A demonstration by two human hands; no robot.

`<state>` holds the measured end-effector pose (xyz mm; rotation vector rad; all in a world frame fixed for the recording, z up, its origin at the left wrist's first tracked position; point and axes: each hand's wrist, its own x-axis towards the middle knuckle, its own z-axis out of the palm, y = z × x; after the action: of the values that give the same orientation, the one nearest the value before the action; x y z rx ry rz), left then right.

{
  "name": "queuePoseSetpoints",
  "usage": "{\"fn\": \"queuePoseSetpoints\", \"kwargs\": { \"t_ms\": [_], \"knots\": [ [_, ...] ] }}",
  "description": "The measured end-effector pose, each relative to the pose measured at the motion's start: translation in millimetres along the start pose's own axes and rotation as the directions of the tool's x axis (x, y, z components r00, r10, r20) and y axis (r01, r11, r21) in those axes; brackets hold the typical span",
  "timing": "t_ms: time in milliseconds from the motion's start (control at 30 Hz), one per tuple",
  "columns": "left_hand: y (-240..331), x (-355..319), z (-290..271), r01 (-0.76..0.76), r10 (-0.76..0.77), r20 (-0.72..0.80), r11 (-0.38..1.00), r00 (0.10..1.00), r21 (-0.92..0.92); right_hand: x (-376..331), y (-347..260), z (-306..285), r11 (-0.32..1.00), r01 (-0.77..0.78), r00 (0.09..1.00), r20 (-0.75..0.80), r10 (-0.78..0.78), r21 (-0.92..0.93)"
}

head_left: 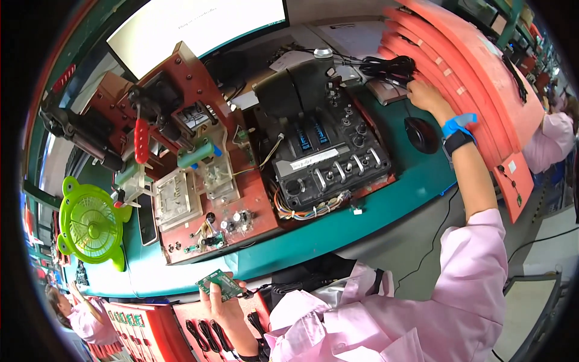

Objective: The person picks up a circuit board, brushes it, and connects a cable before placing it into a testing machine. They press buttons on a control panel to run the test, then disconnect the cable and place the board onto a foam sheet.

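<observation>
My left hand [224,304] holds a green circuit board [221,285] by its edges, below the front of the bench. A dark cable end seems to meet the board at its right side. At the far right, my right hand [427,98] reaches across the bench, a blue wrist strap [458,124] and a dark band on the wrist. Its bent fingers close on the near side of a coiled black cable [389,67]; the fingertips are partly hidden. A black mouse [421,134] lies just below that hand.
Red clamp fixture [142,142] and black control panel [329,157] fill the bench's middle. A green fan [92,223] stands left, a monitor [199,30] behind. Stacked red boards [467,78] rise right; red panels [199,314] with cables hang front left. Other people sit at both sides.
</observation>
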<state>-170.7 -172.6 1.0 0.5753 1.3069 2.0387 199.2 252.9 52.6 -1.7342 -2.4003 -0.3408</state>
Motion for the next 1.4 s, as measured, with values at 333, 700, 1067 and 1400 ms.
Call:
{"fn": "queuePoseSetpoints", "kwargs": {
  "t_ms": [333, 700, 1067, 1400],
  "knots": [
    [-5, -10, 8, -0.010, 0.013, -0.207, 1.000, 0.978, 0.012, -25, -82, -4, 0.953, 0.210, 0.921, 0.283, -0.267, 0.216],
    [4, -20, -7, 0.038, -0.004, 0.101, 0.940, 0.995, -0.338, -52, -59, 34, 0.948, 0.256, 0.921, 0.248, -0.299, 0.190],
    [-6, -19, -62, -0.125, 0.083, -0.122, 0.914, 0.989, -0.386, -44, -39, 53, 0.980, 0.088, 0.973, 0.197, -0.123, 0.179],
    [-9, -8, -64, -0.134, -0.025, -0.316, 0.872, 0.948, -0.471, -40, 15, 72, 0.944, 0.017, 0.990, 0.127, -0.062, 0.329]
  ]
}}
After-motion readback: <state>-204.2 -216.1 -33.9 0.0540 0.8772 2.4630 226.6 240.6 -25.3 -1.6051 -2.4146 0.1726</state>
